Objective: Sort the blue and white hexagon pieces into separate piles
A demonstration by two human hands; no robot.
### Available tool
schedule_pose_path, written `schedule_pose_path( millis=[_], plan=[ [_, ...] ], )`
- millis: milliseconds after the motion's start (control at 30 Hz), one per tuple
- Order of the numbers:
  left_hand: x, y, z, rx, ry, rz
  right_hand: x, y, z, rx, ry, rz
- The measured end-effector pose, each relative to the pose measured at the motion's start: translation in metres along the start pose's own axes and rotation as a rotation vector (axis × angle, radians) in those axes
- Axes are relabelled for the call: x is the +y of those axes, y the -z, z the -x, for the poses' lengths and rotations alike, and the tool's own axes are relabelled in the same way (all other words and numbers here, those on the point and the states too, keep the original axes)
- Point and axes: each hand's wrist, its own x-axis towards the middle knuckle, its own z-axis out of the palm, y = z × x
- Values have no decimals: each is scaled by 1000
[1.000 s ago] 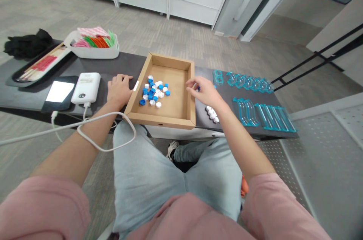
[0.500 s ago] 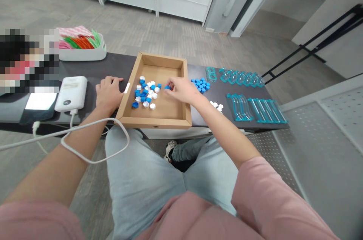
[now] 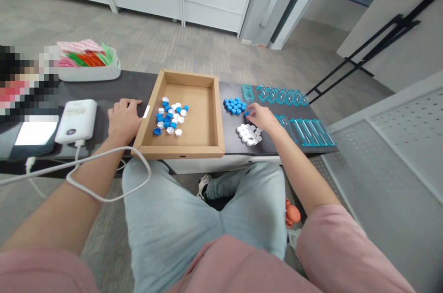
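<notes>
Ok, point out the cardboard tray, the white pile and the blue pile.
Cardboard tray (image 3: pixel 197 151): head view, near wall.
White pile (image 3: pixel 249 134): head view, middle pieces.
Blue pile (image 3: pixel 235 106): head view, middle pieces.

There's one tray (image 3: pixel 200 120), one blue cluster (image 3: pixel 235 106), one white cluster (image 3: pixel 249 134).

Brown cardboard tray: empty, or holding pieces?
The brown cardboard tray is partly filled: small blue and white hexagonal pieces lie toward its left side; bare cardboard shows on the right.

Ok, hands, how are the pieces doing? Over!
Left hand beside brown cardboard tray; right hand at small blue hexagonal piece. Mixed blue and white hexagonal pieces in tray. White cable crosses left forearm in view.
</notes>
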Motion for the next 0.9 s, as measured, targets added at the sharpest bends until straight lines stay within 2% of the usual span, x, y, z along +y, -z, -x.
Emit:
schedule_pose_path(
  millis=[233,367,433,533,667,767,900],
  plan=[
    [4,4,3,1,-2,18,-10,-9,6,82,-64,-188],
    [3,3,3,8,-6,31,-24,-3,13,169,22,-254],
    [3,3,2,5,-8,30,-45,1,13,182,127,-301],
    [3,3,2,-5,-9,25,-95,-1,4,122,337,-337],
    [2,1,3,20,-6,19,-170,-26,-29,-55,575,-196],
    [0,-3,2,65,-4,27,-208,-54,-57,-179,571,-48],
    [-2,-7,1,82,-3,42,-222,-78,-76,-250,554,9]
  ],
)
